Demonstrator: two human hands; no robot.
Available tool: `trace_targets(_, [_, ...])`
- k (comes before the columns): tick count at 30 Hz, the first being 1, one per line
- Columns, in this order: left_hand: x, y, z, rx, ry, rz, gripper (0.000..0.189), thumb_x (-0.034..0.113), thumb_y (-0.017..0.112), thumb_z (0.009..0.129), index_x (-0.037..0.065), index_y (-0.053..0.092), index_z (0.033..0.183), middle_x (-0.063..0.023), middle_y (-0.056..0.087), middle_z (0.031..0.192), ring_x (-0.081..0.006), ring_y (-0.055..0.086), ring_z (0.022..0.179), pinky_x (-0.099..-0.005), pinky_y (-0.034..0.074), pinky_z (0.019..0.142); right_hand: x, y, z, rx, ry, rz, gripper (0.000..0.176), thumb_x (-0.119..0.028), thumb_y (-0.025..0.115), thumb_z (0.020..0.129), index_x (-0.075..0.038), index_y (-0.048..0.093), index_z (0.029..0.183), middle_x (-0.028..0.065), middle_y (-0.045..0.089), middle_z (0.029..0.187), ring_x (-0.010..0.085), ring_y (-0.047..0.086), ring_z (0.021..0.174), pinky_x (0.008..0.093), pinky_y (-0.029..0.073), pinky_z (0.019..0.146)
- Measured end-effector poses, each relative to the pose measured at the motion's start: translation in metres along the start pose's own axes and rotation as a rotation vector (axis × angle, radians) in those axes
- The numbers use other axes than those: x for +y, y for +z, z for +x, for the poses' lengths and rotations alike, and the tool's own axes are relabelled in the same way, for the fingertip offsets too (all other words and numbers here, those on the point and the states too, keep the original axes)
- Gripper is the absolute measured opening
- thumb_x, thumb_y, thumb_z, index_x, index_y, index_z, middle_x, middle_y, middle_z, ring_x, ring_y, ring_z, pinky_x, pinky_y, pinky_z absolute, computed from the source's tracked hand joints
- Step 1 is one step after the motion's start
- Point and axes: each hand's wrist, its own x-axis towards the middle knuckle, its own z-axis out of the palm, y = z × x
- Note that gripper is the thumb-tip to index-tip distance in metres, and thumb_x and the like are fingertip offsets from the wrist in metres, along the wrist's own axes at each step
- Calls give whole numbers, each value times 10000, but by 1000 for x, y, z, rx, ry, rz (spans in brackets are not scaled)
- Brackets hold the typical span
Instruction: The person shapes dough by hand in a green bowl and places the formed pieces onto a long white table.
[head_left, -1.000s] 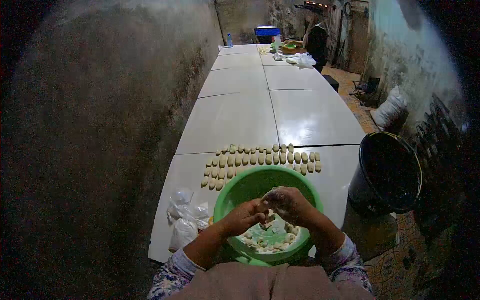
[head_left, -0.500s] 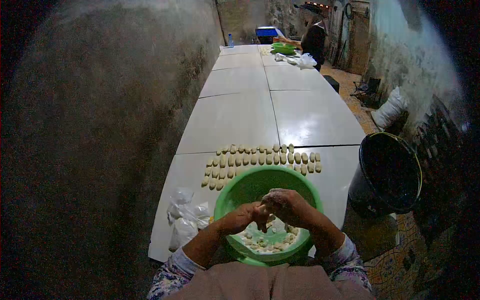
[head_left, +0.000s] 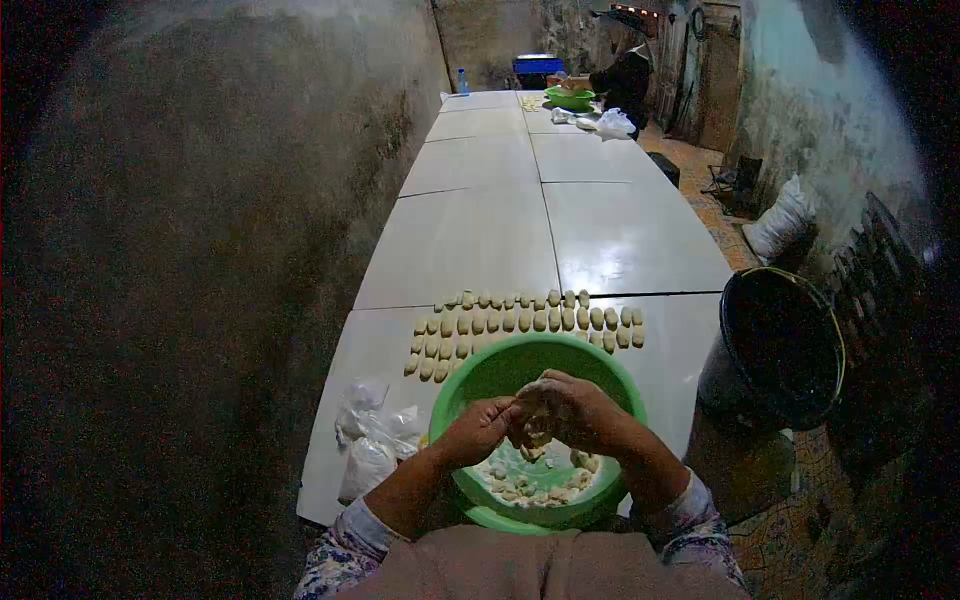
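Both of my hands meet above a round green basin (head_left: 628,385), whose bottom holds white flour and small dough pieces (head_left: 545,492). My left hand (head_left: 482,430) is closed, its thumb and fingers pinched together against the fingers of the other hand. Dusted with flour, my right hand (head_left: 572,412) curls over with its fingers bent downward. Something pale shows beneath its fingers, but what lies between the hands is mostly hidden. Beyond the basin, rows of small oblong dough pieces (head_left: 493,322) lie on the white table (head_left: 455,245).
Clear plastic bags of white powder (head_left: 368,465) lie left of the basin. At the right edge stands a black bucket (head_left: 780,350). Another person (head_left: 628,85) works at the far end by a second green basin (head_left: 570,99). A white sack (head_left: 780,220) leans against the right wall.
My left fingers have drawn into a pinch, and my right hand has turned slightly, its fingers lower. The far person leans further over the other basin.
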Motion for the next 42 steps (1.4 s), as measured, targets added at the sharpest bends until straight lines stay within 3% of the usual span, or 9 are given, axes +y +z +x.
trace_targets(6, [-12, -5, 3, -57, 77, -108, 435, 435, 453, 937, 30, 613, 926, -61, 649, 843, -123, 557, 732, -280, 444, 681, 6, -3, 2, -52, -17, -65, 239, -96, 580, 813, -93, 615, 1049, 134, 594, 947, 308, 617, 850, 374, 513, 748])
trace_targets(14, [2, -2, 1, 70, -51, -62, 337, 318, 487, 949, 3, 601, 981, -55, 649, 792, -121, 604, 736, -273, 476, 674, 0, 3, 0, 85, 11, -92, 441, -76, 620, 826, -74, 496, 1250, 153, 596, 988, 298, 608, 830, 340, 503, 728])
trace_targets(18, [1, -2, 1, 110, -69, 93, 354, 320, 470, 957, -1, 616, 990, -29, 608, 734, -95, 547, 674, -271, 460, 655, -4, 2, -8, -294, 75, -110, 797, -361, 531, 901, -16, 45, 1429, 287, 365, 1345, 416, 461, 1162, 427, 389, 967])
trace_targets(25, [-15, -5, 4, 80, -107, 60, 341, 300, 492, 948, -17, 608, 994, -48, 630, 793, -124, 596, 749, -290, 482, 704, -10, -5, -3, -295, 112, -62, 802, -354, 584, 866, -55, 107, 1438, 257, 422, 1303, 402, 500, 1111, 420, 412, 940])
trace_targets(26, [-18, -5, 4, 79, -106, 60, 341, 300, 492, 948, -17, 608, 994, -48, 630, 793, -124, 596, 749, -290, 482, 704, -13, -6, -2, -177, 57, 9, 657, -306, 609, 847, -90, 307, 1389, 218, 478, 1251, 386, 544, 1043, 412, 437, 910])
trace_targets(27, [-20, -5, 3, 64, -107, -32, 328, 292, 493, 948, -13, 607, 990, -55, 641, 807, -134, 608, 777, -294, 487, 719, -10, -6, -1, -177, 57, 8, 657, -306, 609, 847, -90, 307, 1389, 218, 478, 1251, 386, 544, 1043, 412, 437, 910])
trace_targets(30, [-13, -8, 2, 11, -123, -76, 325, 297, 499, 944, -6, 604, 997, -71, 656, 855, -154, 626, 815, -302, 495, 741, -1, -3, -1, -110, -90, -90, 268, -163, 585, 837, -100, 593, 1097, 158, 571, 1082, 339, 583, 969, 408, 489, 817])
trace_targets(36, [-14, -12, 5, -32, -59, -289, 378, 336, 485, 943, 19, 512, 1146, -113, 648, 968, -178, 635, 850, -313, 506, 739, 3, -6, 0, 28, -64, -157, 200, -167, 614, 789, -104, 611, 979, 105, 582, 956, 312, 605, 842, 394, 510, 710])
trace_targets(42, [-10, -11, 4, 137, -92, -159, 298, 264, 537, 923, 2, 568, 1062, -104, 651, 915, -178, 638, 833, -308, 517, 734, -4, -6, 0, -4, 38, -212, 208, -209, 633, 782, -104, 609, 960, 137, 564, 951, 328, 599, 846, 402, 505, 704])
